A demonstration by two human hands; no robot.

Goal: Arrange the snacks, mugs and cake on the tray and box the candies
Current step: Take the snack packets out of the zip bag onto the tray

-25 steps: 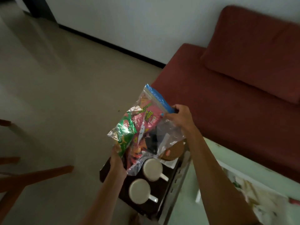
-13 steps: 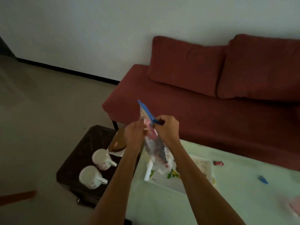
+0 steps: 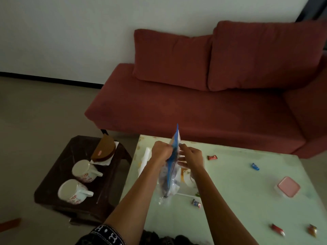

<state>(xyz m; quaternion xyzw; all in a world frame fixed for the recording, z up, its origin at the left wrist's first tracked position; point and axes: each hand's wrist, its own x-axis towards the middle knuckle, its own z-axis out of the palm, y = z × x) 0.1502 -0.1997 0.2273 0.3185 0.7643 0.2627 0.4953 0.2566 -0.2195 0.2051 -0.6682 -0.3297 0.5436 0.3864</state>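
two hands meet at the mouth of a clear zip bag (image 3: 174,163), held edge-on over the pale green table (image 3: 247,200). the left hand (image 3: 161,152) is clenched on the left lip near the blue zip strip, and the right hand (image 3: 191,156) pinches the right lip with thumb and forefinger while its other fingers look spread against the plastic. the bag's long axis runs nearly upright, blue strip on top and belly hanging down between the forearms, its foot about touching the table. the snack packets inside are too dim to pick out.

the coming move, i judge, turns on this: the mouth sits right between both hands, equally near each, so pulling the lips apart sideways should open it. the white tray (image 3: 144,159) lies directly beneath and just left of the left hand, where the snacks belong. the two mugs (image 3: 83,169) and the cake (image 3: 105,149) sit well off to the left on a dark stool (image 3: 58,174). loose candies (image 3: 212,157) lie scattered right of the right hand, and the pink-lidded box (image 3: 287,189) is farther right.

half a second ago the hands were closer over the strip; now they have drawn slightly apart. the view has swung right, bringing the box into sight.
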